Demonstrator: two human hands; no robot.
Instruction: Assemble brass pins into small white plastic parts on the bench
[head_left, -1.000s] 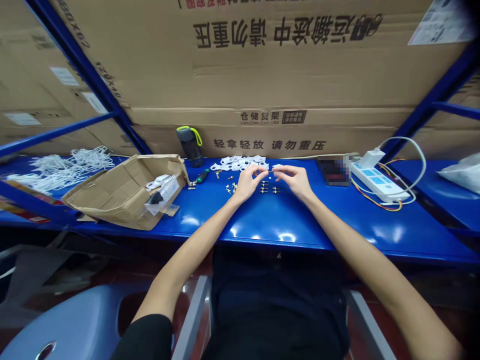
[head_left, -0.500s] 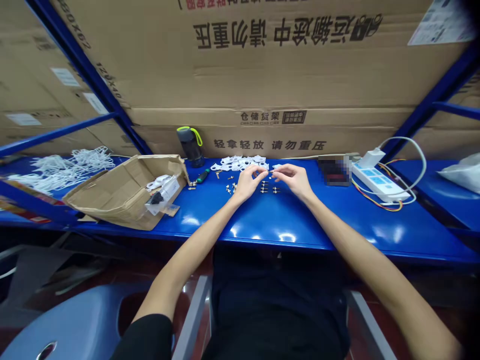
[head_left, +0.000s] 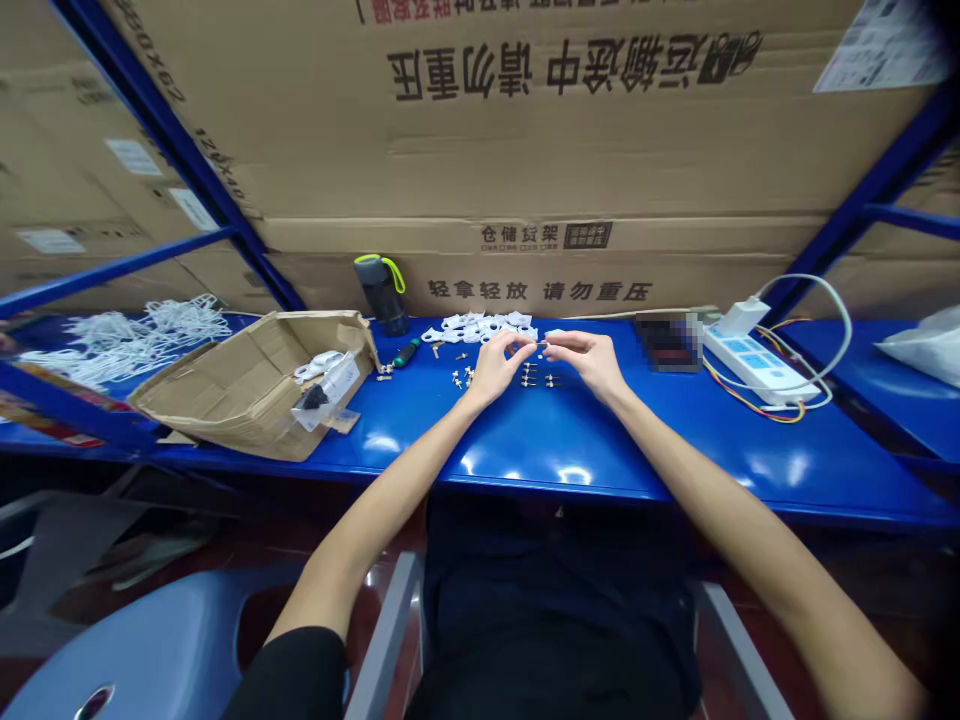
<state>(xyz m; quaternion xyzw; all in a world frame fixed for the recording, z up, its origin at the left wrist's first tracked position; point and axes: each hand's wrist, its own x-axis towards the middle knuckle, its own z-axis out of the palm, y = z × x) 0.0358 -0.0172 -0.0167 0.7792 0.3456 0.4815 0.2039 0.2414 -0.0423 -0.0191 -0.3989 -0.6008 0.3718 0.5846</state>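
Observation:
Fingertips of my left hand [head_left: 498, 366] and my right hand [head_left: 588, 360] almost meet above the blue tabletop. Between them is a tiny thin metal part [head_left: 541, 344], pinched from both sides; its exact kind is too small to make out. Below my hands, small pin-like metal parts with pale collars [head_left: 529, 375] lie in a column, and a few more [head_left: 553, 380] lie to the right. A loose group of similar parts [head_left: 459, 379] sits left of my left hand. Behind my hands is a heap of white plastic pieces [head_left: 480, 326].
An open cardboard box [head_left: 225, 385] holding a clear bag stands at left, near a green-handled screwdriver [head_left: 406, 352] and a dark bottle [head_left: 381, 295]. White cords [head_left: 135, 335] lie farther left. A power strip [head_left: 754, 362] and a blurred dark object [head_left: 667, 342] are at right.
Both hands stay in nearly the same place. The right fingers have shifted slightly, and the thin part between the fingertips now lies a little more level.

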